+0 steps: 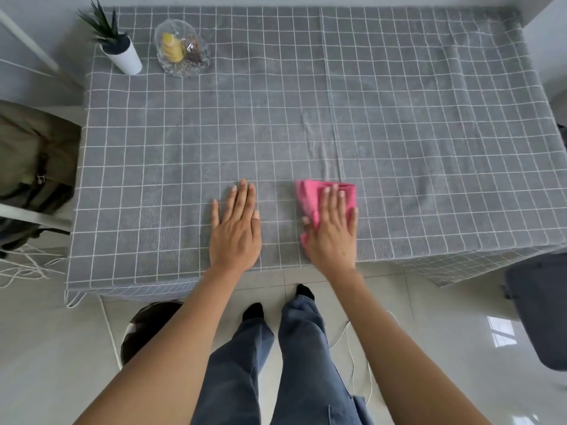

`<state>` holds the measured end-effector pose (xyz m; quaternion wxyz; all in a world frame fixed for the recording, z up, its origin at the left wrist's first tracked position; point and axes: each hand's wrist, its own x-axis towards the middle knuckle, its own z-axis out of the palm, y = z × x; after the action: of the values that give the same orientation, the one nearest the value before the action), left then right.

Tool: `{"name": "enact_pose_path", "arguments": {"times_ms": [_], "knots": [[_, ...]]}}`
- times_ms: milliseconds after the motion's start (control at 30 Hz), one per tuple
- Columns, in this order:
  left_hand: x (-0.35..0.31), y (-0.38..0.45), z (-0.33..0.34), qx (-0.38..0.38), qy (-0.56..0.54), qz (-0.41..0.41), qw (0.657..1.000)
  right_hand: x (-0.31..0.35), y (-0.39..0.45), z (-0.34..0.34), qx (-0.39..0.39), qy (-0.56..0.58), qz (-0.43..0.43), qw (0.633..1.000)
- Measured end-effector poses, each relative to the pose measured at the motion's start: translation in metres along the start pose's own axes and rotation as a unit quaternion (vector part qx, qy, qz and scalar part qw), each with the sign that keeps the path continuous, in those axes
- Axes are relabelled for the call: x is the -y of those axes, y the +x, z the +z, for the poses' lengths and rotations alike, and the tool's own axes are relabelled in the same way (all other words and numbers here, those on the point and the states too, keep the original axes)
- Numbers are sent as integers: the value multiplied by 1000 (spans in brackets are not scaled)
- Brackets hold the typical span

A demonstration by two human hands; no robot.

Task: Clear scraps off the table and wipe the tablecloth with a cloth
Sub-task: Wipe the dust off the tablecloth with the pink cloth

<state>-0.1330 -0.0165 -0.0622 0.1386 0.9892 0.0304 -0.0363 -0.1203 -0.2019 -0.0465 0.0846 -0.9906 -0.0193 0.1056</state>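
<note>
A grey tablecloth [399, 148] with a white grid covers the table. My right hand [333, 231] lies flat on a folded pink cloth [310, 194] near the table's front edge, pressing it onto the tablecloth. My left hand [236, 228] rests palm down on the bare tablecloth just left of it, fingers slightly apart and holding nothing. No scraps show on the tablecloth.
A small plant in a white pot [122, 53] and a glass bowl with snacks [181, 50] stand at the far left corner. A dark bin [147, 326] sits on the floor under the front edge. A chair with a bag [33, 167] is left, another seat [540, 308] right.
</note>
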Motion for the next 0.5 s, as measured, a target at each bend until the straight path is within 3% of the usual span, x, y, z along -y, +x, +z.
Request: {"name": "enact_pose_path", "arguments": {"times_ms": [133,333,500], "knots": [[1,-1,0,-3,2,6,1000,9,-8,7,6,6,-64,998],[2,0,1,8,3,4,1000,-41,9,-10,-9,27,69,997],[3,1,-4,30,-19,14,999,-32,8,-5,-74,103,133,983]]}}
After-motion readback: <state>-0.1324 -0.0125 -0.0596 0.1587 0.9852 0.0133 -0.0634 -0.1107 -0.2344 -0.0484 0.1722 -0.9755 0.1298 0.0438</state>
